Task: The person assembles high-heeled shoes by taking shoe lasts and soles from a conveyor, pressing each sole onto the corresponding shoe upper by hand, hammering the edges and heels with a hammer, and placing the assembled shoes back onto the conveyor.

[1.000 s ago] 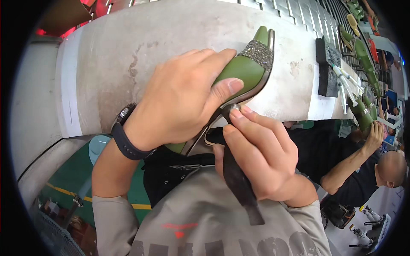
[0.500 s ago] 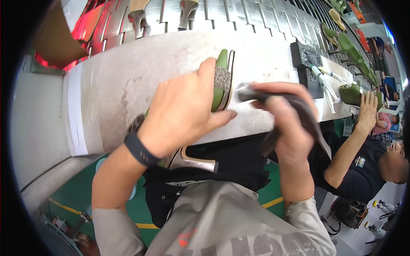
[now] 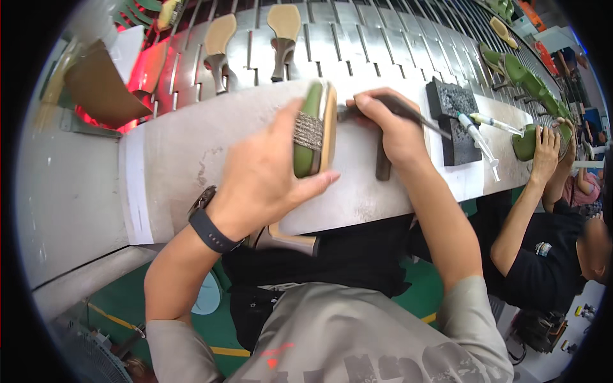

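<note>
My left hand point(image 3: 265, 159) is closed around a high-heeled sandal on a green last point(image 3: 310, 102). A glittery strap point(image 3: 308, 132) crosses it, and its tan sole point(image 3: 329, 121) faces right. The shiny heel point(image 3: 290, 242) pokes out below my wrist, past the table's near edge. My right hand point(image 3: 393, 124) grips a dark metal hammer point(image 3: 399, 105) close to its head. The blunt end point(image 3: 345, 113) is beside the sole, apparently just clear of it. Its shaft point(image 3: 383, 163) hangs below my fingers.
Two tan soles with heels point(image 3: 284, 25) lie on the slatted metal conveyor point(image 3: 345, 38) beyond the table point(image 3: 172, 153). On the right, syringes point(image 3: 476, 137) rest by a black block point(image 3: 453, 108). A co-worker's hands point(image 3: 546, 150) hold a green last farther right.
The sandal has tilted so its sole shows more and has shifted slightly left. My right hand has moved up and left with the hammer, turning it.
</note>
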A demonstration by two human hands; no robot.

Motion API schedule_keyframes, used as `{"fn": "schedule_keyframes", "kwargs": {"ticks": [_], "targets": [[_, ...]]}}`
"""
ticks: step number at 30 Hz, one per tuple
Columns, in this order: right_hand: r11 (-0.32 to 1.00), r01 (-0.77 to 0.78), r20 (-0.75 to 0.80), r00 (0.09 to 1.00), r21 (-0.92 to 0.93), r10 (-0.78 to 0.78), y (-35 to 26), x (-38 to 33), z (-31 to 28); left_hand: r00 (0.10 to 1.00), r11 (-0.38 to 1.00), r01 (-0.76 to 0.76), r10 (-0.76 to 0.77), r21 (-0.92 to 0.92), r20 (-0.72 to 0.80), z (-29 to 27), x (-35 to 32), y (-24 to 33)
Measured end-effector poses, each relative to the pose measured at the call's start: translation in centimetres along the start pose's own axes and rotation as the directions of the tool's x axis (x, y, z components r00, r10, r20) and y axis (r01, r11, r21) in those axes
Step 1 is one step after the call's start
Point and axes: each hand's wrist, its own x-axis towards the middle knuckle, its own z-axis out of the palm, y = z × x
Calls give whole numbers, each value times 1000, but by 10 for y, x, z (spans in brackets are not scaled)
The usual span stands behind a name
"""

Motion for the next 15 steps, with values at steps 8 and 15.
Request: {"fn": "schedule_keyframes", "kwargs": {"ticks": [8,15], "targets": [[960,107,46,991,257,-123,-60,-75,10,965,885,-262,234,-385,-119,-60,-12,52],[796,601,272,755,79,-597,-148,-146,7,913,899,-319,207,-300,-352,-26,-23,74]]}}
